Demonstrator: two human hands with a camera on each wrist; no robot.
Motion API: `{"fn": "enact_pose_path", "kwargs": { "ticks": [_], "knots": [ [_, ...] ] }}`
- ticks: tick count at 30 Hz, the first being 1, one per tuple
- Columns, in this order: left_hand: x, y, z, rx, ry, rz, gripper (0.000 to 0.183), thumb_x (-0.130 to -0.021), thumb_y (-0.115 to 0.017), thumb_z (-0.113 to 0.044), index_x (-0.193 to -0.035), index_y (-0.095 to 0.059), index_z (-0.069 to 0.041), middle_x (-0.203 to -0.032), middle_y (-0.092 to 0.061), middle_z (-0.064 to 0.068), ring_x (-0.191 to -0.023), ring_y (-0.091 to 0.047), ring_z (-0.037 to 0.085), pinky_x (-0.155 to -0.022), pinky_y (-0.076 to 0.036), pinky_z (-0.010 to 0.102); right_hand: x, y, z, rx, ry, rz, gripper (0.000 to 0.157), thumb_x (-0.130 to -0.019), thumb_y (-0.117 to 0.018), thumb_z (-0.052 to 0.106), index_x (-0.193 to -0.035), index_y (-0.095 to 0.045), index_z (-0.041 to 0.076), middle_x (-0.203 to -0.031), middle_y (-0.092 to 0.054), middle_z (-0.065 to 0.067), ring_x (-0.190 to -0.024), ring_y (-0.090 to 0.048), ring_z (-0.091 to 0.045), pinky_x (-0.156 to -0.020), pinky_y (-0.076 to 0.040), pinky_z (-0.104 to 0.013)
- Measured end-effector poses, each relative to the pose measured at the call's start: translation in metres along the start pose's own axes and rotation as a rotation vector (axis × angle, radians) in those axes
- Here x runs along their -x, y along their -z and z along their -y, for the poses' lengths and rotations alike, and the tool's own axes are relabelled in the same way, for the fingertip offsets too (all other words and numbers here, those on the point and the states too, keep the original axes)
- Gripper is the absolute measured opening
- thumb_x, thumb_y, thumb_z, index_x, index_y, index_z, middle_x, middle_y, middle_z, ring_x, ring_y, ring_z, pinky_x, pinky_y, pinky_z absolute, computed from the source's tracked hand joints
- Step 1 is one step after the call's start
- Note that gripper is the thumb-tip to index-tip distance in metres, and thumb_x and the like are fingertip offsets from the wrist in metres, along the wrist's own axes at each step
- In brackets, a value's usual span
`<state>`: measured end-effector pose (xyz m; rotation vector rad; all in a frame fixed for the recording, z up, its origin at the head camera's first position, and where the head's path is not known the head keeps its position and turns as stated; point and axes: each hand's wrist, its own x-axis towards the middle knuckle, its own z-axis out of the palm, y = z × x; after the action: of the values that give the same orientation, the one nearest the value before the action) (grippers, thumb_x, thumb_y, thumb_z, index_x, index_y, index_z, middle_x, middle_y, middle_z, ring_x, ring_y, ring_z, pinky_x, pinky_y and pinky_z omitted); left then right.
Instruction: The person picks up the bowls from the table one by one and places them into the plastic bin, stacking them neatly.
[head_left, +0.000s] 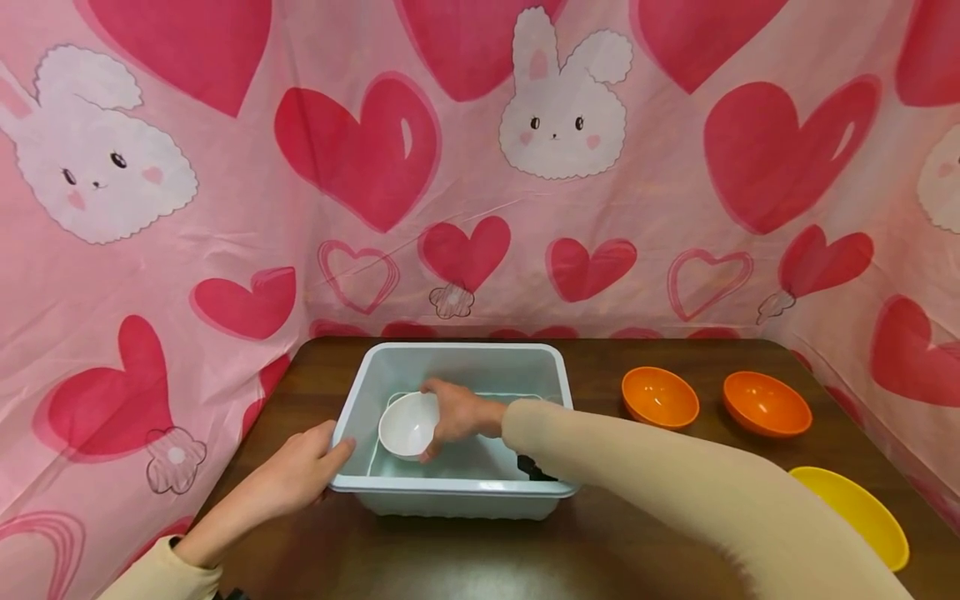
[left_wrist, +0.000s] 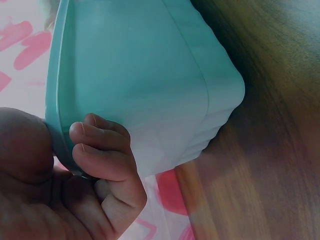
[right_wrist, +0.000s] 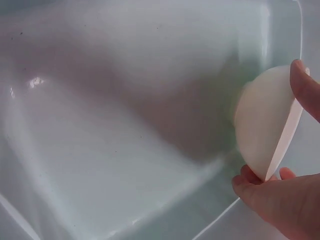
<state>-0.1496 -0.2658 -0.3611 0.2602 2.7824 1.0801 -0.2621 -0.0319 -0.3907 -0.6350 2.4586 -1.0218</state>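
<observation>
A white bowl (head_left: pixel 405 427) sits low inside a pale grey-blue plastic basin (head_left: pixel 457 485), toward its left side. My right hand (head_left: pixel 460 417) reaches into the basin and holds the bowl by its rim. The right wrist view shows the bowl (right_wrist: pixel 262 117) tipped on its side, thumb at one end of the rim and fingers at the other. At the basin's left front corner, my left hand (head_left: pixel 303 468) grips the rim. In the left wrist view its curled fingers (left_wrist: pixel 107 162) lie under the rim, against the outer wall.
Two orange bowls (head_left: pixel 660 398) (head_left: pixel 767 405) stand right of the basin on the dark wooden table (head_left: pixel 442 558). Nearer, at the right edge, lies a yellow dish (head_left: pixel 855 512), partly behind the right sleeve (head_left: pixel 675 483). A pink heart-and-rabbit cloth (head_left: pixel 465 192) hangs around the table.
</observation>
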Motion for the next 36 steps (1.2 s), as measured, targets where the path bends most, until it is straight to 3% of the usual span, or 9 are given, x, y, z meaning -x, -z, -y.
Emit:
{"fn": "enact_pose_path", "kwargs": {
  "ticks": [13,20,29,36],
  "knots": [
    [-0.0007,-0.0003,0.0013,0.011,0.000,0.012,0.024,-0.107,-0.058,-0.016,-0.117,-0.056,0.006,-0.067,-0.053,0.004,-0.047,-0.053,0.019,-0.046,-0.049,0.032,0.0021,-0.0035,-0.0005,0.207,0.062,-0.033,0.093,-0.064,-0.104,0.020,-0.140,-0.053,0.007,-0.127,-0.058,-0.011,-0.118,-0.052,-0.024,-0.107,-0.047,-0.037],
    [-0.0004,-0.0001,0.0017,0.006,-0.011,0.006,0.021,-0.107,-0.058,-0.016,-0.114,-0.057,0.005,-0.065,-0.053,0.003,-0.046,-0.053,0.020,-0.045,-0.048,0.032,0.0018,-0.0052,0.0004,0.203,0.011,-0.037,0.094,-0.065,-0.104,0.023,-0.140,-0.049,0.011,-0.121,-0.053,-0.009,-0.114,-0.050,-0.022,-0.103,-0.050,-0.039],
    [-0.0010,0.0000,0.0021,0.011,-0.011,0.010,0.024,-0.107,-0.058,-0.016,-0.116,-0.057,0.006,-0.065,-0.053,0.003,-0.046,-0.053,0.020,-0.045,-0.048,0.032,-0.0002,-0.0063,-0.0025,0.167,0.057,-0.068,0.104,-0.062,-0.105,0.017,-0.142,-0.040,0.006,-0.121,-0.053,-0.014,-0.113,-0.054,-0.026,-0.101,-0.050,-0.038],
    [0.0000,0.0007,-0.0003,0.017,-0.008,0.002,0.021,-0.107,-0.057,-0.015,-0.114,-0.057,0.005,-0.065,-0.053,0.003,-0.047,-0.053,0.020,-0.045,-0.048,0.033,0.0007,-0.0029,-0.0013,0.137,0.066,-0.050,0.111,-0.063,-0.105,0.015,-0.147,-0.033,0.008,-0.128,-0.051,-0.014,-0.119,-0.053,-0.026,-0.106,-0.048,-0.040]
  ]
}}
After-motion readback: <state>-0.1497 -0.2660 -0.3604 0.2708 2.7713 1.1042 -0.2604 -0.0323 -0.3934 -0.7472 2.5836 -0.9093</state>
